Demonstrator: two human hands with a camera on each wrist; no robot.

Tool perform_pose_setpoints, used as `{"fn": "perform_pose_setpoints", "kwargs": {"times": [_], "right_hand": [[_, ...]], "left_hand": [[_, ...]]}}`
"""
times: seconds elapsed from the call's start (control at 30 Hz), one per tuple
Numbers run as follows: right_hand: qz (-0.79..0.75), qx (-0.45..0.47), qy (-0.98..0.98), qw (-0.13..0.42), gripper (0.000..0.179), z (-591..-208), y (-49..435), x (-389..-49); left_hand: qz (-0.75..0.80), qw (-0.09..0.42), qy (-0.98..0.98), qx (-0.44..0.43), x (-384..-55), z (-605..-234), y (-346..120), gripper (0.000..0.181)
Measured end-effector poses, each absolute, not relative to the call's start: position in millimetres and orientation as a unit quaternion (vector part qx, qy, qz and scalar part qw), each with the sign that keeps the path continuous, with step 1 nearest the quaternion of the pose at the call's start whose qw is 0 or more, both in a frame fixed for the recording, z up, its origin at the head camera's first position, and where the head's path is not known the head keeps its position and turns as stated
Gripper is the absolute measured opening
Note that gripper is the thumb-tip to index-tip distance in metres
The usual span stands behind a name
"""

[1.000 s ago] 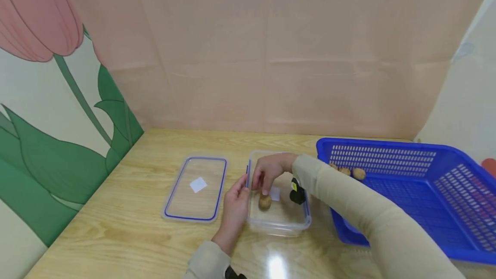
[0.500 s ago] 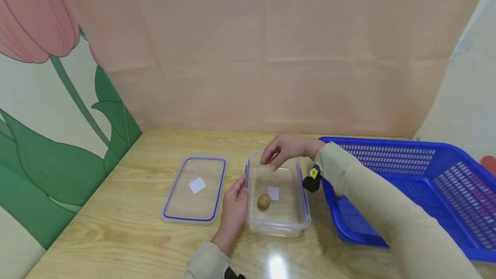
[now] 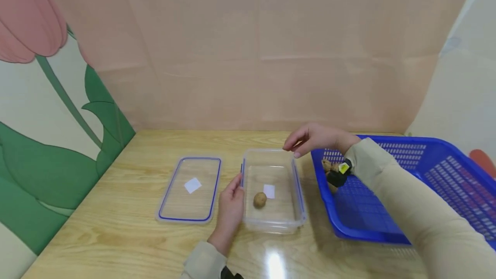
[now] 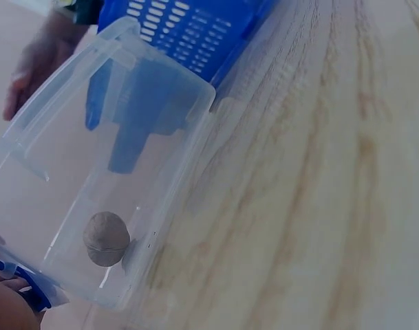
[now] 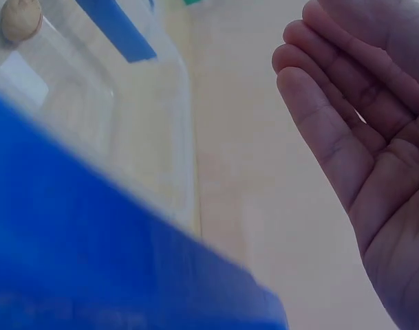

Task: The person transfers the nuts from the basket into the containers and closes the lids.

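Observation:
A single walnut [image 3: 260, 200] lies inside the clear plastic container [image 3: 273, 223], left of a small white paper square [image 3: 269, 191]. My left hand [image 3: 230, 203] rests against the container's left wall, fingers pointing forward along it. In the left wrist view part of that hand [image 4: 9, 306] shows beside a blue latch [image 4: 34, 292]. My right hand [image 3: 315, 139] hangs above the gap between the container's far right corner and the basket, its fingers loosely bent. The right wrist view shows that palm [image 5: 395, 192] with nothing in it.
The blue-rimmed lid [image 3: 190, 220], bearing a white square [image 3: 192, 185], lies on the wooden table [image 3: 116, 236] at left. At right stands a blue perforated basket [image 3: 368, 214] with several walnuts [image 3: 328, 165] along its left side, partly behind my right wrist.
My right hand has left the walnut in the container, risen, and moved right toward the basket. The walnut stays where it lay. My left hand keeps its place against the container.

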State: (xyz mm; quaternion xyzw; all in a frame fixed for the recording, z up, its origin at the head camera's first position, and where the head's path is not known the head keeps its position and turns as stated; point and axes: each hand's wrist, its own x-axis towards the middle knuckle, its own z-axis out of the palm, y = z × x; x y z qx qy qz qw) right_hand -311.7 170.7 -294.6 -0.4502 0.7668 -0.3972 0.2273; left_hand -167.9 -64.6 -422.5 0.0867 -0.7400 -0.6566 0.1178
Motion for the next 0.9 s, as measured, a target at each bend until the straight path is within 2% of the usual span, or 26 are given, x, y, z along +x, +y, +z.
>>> {"fn": "perform_pose_setpoints", "kwargs": {"times": [0.1, 0.4, 0.7, 0.9], "right_hand": [[-0.417, -0.452, 0.757, 0.221, 0.026, -296, 185, -311], [-0.447, -0.458, 0.743, 0.195, 0.027, -304, 224, -306], [-0.448, -0.382, 0.793, 0.154, 0.025, -319, 265, -304], [-0.410, -0.273, 0.861, 0.128, 0.032, -332, 289, -299]], "left_hand": [[-0.655, 0.120, -0.741, 0.085, -167, -422, -65, 0.040], [-0.659, 0.118, -0.739, 0.079, -163, -422, -68, 0.040], [-0.668, 0.106, -0.730, 0.097, -161, -421, -70, 0.041], [-0.668, 0.100, -0.730, 0.103, -159, -420, -72, 0.041]]}}
